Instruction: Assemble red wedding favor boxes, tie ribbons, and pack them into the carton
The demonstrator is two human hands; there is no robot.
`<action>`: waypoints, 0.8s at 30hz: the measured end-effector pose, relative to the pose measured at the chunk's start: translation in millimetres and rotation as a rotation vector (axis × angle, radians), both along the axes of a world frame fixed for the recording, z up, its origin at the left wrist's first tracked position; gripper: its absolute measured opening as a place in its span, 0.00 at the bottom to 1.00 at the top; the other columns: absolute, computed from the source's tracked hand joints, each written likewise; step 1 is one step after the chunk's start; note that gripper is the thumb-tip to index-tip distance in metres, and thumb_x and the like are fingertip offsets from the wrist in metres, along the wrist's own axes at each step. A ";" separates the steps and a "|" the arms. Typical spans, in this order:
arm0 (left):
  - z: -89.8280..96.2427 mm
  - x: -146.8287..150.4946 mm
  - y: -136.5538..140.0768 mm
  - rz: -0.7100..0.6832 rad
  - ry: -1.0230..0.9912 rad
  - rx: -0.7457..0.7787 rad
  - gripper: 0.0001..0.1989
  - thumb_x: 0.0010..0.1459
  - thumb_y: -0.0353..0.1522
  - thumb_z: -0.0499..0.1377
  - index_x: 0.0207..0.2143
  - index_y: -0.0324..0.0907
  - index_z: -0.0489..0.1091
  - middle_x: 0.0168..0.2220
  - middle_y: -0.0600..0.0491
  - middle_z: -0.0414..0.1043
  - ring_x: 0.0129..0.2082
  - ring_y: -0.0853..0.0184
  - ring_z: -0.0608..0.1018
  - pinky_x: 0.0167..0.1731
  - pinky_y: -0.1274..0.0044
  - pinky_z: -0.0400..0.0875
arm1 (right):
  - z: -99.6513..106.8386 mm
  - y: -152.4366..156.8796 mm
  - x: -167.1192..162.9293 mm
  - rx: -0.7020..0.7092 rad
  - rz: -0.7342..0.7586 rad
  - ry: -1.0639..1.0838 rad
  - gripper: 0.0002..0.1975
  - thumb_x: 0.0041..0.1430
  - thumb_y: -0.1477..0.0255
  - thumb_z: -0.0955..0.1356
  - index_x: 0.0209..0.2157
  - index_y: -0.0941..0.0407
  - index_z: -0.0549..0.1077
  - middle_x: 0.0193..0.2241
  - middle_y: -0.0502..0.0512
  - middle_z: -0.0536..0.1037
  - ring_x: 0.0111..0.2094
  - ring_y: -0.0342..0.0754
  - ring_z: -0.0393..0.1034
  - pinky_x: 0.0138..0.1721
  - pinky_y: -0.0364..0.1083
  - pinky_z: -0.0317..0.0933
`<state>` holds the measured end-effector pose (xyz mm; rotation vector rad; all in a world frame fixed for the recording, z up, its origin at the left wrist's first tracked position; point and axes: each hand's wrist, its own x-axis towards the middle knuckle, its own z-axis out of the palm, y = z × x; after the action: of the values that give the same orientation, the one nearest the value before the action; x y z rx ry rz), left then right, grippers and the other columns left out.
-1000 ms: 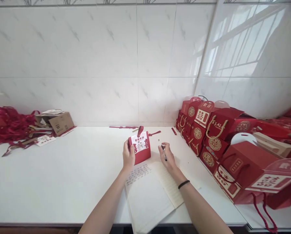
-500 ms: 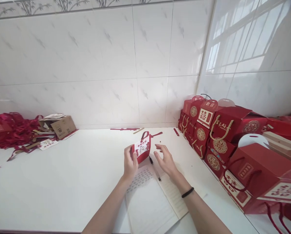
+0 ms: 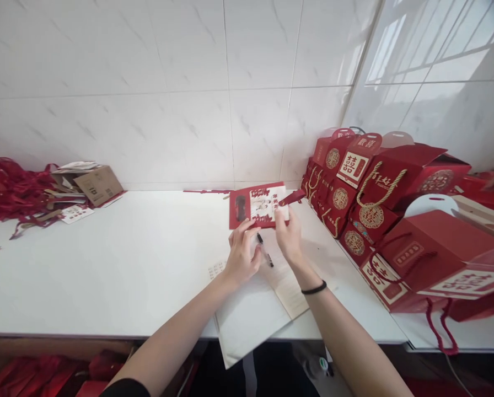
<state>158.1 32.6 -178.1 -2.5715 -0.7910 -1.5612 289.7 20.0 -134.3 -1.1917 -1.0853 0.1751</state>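
Note:
A small red gift box with a white printed panel and a ribbon loop is held over the far side of the open notebook. My right hand pinches its right end, thumb on the printed face. At the lower edge, my left hand rests bent fingertips against the box, its thumb apart and off it. Between my hands a black-capped pen lies across the notebook, whose left page carries handwriting partly covered by my left hand and forearm.
Red wedding gift boxes with rope handles are stacked along the right. Dark red ribbons are heaped at left beside an opened brown cardboard box. Red bags lie below the table's front edge. Tiled wall stands behind.
My right hand has closed on the gift box, which is turned so its printed side lies sideways. My left hand has shifted to its lower edge. The view has tipped downward.

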 end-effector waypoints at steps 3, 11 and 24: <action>-2.4 -4.1 -25.6 0.045 0.186 -0.266 0.19 0.55 0.34 0.56 0.50 0.45 0.61 0.57 0.40 0.55 0.62 0.50 0.55 0.53 0.56 0.55 | 6.7 1.4 25.8 0.093 -0.201 -0.009 0.15 0.57 0.62 0.60 0.38 0.59 0.67 0.38 0.61 0.72 0.39 0.53 0.67 0.44 0.52 0.62; 7.2 -58.8 10.7 -0.015 0.780 -0.591 0.23 0.57 0.42 0.55 0.53 0.45 0.62 0.60 0.43 0.56 0.62 0.50 0.54 0.57 0.51 0.44 | 22.0 0.3 68.6 0.189 -0.059 -0.222 0.15 0.57 0.62 0.65 0.40 0.57 0.68 0.36 0.56 0.73 0.34 0.49 0.68 0.32 0.46 0.63; 61.6 -3.9 50.6 -0.526 -0.319 -0.591 0.17 0.59 0.44 0.48 0.36 0.40 0.66 0.41 0.46 0.72 0.45 0.61 0.74 0.45 0.68 0.69 | -11.2 -20.4 30.3 0.171 0.128 -0.366 0.05 0.62 0.71 0.61 0.35 0.57 0.66 0.24 0.47 0.68 0.21 0.41 0.61 0.24 0.39 0.57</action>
<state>154.2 83.2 -116.5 -3.1867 -0.7137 -2.2098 320.0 -0.4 -145.5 -1.0224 -1.4682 -0.0412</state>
